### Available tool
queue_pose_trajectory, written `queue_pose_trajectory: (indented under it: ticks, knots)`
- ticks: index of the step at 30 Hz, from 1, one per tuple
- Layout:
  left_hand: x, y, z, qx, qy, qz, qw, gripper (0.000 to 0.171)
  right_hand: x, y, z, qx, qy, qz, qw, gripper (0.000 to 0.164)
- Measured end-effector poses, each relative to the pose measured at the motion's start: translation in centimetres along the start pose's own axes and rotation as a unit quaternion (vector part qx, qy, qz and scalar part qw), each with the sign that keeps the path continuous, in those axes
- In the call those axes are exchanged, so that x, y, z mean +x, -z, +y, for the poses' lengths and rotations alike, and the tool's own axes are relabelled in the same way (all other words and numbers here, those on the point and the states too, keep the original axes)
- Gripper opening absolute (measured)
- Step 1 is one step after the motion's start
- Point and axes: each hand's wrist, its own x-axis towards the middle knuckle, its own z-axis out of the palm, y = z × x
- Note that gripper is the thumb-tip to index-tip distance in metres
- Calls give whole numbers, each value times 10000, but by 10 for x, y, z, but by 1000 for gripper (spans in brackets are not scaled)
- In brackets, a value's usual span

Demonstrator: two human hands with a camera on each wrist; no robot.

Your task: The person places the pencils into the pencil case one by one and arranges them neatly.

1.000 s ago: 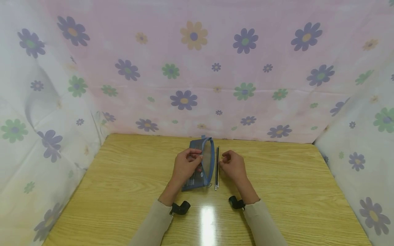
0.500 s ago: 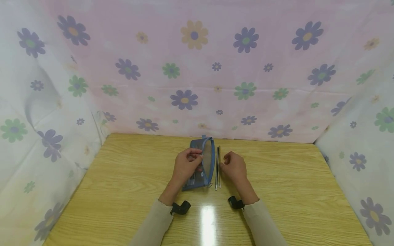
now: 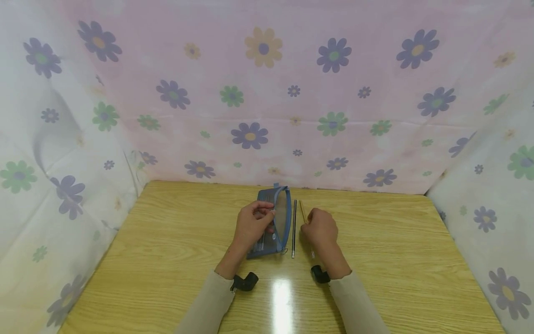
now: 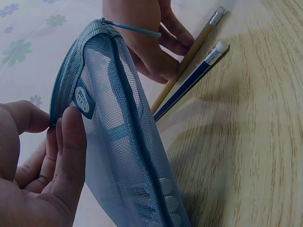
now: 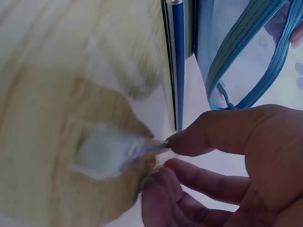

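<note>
A blue mesh pencil case (image 4: pixel 113 123) stands with its zip mouth gaping toward the right. My left hand (image 3: pixel 252 225) pinches the rim of that mouth between thumb and fingers, near a small white-lettered label (image 4: pixel 83 100). To the right, my right hand (image 3: pixel 321 227) pinches a yellow pencil (image 3: pixel 302 211) partway along; its white eraser end (image 5: pixel 102 151) is blurred in the right wrist view. Between the case and the right hand lies a dark blue striped pencil (image 3: pixel 294 229) with a white eraser, apart from both. The left hand hides part of the case.
Everything is on a wood-grain table (image 3: pixel 183 241). A flowered cloth (image 3: pixel 208 93) closes off the back and both sides. Black cameras (image 3: pixel 246 282) are strapped to the wrists.
The yellow pencil has come away from the blue one, moving right and tilting, with the right hand now gripping it. The left hand and pencil case stay put.
</note>
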Motion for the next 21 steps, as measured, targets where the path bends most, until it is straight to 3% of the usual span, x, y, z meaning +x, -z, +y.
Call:
queue_pose_trajectory:
  ticks: [3, 8, 13, 21]
  knots:
    - [0, 0, 0, 26, -16, 5, 10000, 19, -2, 2, -4, -328, 14, -22, 9995, 4]
    - [1, 0, -1, 11, -50, -8, 10000, 20, -6, 3, -8, -587, 100, -7, 9982, 26]
    - [2, 0, -3, -5, -60, -5, 10000, 18, -8, 3, -8, -596, 180, 87, 9980, 27]
    - [1, -1, -3, 14, -79, 5, 10000, 17, -6, 2, -4, -513, 32, -99, 9986, 33]
